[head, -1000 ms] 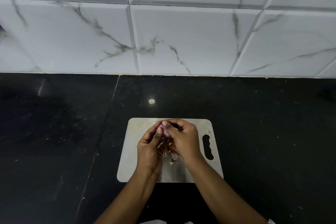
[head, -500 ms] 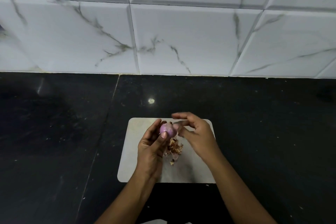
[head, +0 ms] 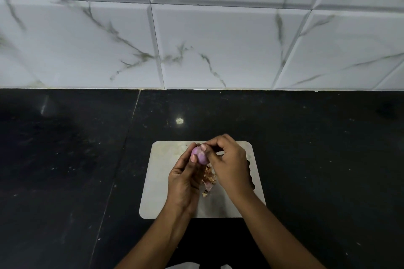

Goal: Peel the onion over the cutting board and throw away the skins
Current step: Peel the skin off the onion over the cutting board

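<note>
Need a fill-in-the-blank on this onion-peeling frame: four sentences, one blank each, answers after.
1. The left hand holds an onion whose colour is ____.
2. The right hand pinches at the top of the ____.
3. The loose skins lie on the ____.
4. The countertop is ____ in colour.
Missing words: purple; onion; cutting board; black.

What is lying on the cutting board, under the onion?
Peeled skins lie on the cutting board below the onion. The left hand and right hand cover part of the pile and board.
</note>
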